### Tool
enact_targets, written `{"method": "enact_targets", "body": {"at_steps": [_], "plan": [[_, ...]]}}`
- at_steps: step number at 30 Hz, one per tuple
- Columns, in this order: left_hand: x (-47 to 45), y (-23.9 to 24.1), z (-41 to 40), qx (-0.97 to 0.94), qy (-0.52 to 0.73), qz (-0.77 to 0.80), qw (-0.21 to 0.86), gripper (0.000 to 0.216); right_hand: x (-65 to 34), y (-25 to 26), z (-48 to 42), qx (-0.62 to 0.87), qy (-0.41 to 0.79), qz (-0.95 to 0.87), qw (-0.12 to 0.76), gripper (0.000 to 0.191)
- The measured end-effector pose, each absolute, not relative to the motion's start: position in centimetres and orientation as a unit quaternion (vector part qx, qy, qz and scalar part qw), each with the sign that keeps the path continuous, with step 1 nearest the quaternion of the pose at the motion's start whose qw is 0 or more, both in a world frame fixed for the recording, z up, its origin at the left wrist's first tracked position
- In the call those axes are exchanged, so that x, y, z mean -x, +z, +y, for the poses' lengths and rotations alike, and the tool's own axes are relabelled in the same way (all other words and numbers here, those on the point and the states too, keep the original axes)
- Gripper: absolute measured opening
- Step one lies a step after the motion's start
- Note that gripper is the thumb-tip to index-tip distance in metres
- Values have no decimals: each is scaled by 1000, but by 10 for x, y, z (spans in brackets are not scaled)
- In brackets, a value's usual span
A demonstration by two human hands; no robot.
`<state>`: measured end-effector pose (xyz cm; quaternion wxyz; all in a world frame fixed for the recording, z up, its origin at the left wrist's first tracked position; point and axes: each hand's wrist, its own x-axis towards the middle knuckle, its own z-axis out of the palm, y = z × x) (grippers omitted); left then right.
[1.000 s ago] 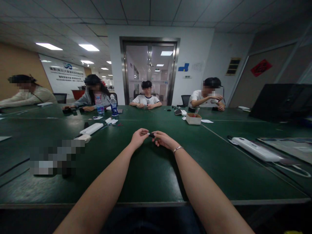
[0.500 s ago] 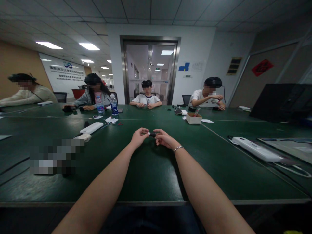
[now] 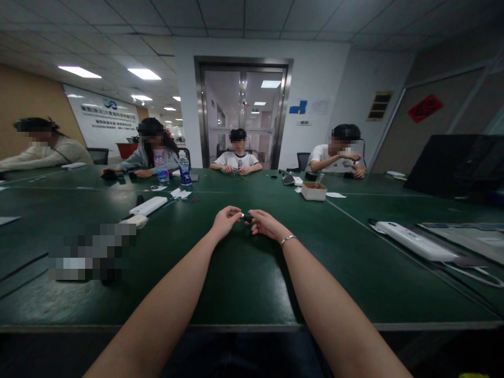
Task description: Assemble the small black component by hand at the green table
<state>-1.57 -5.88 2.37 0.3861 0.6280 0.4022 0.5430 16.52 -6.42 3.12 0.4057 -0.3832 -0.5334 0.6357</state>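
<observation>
Between my hands, just above the green table (image 3: 244, 273), is a small black object with a shiny silver end (image 3: 247, 217); it is too small to name for certain. My left hand (image 3: 226, 222) pinches the silver end between thumb and fingers. The black end is gripped by the fingertips of my right hand (image 3: 266, 224), whose other fingers curl beneath. Fingers cover part of the object at both ends. A bracelet (image 3: 289, 239) circles my right wrist.
White power strips lie at left (image 3: 148, 206) and right (image 3: 413, 240). Farther off stand a small box (image 3: 313, 192), a bottle (image 3: 184, 169) and paper scraps (image 3: 180, 193). Several people sit around the table. A dark monitor-like panel (image 3: 449, 165) stands at right.
Both hands keep their places and their hold on the small black object. A little more of its silver end shows, and it tilts slightly differently.
</observation>
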Motion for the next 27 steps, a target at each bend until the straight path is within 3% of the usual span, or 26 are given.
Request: {"method": "enact_targets", "body": {"at_steps": [4,10,15,18,27], "plan": [[15,24,-59,-634,534,407,385,22,-164,33,-65,384,627,-549,397,22],[20,20,-58,-665,457,468,360,35,-165,33,-67,364,634,-547,408,32],[24,19,-60,-714,380,518,279,54,-166,34,-68,352,636,-557,401,31],[22,18,-60,-704,379,523,296,58,-166,34,-67,352,637,-558,400,30],[20,16,-59,-712,436,463,297,28,-164,35,-68,375,637,-536,407,27]]}}
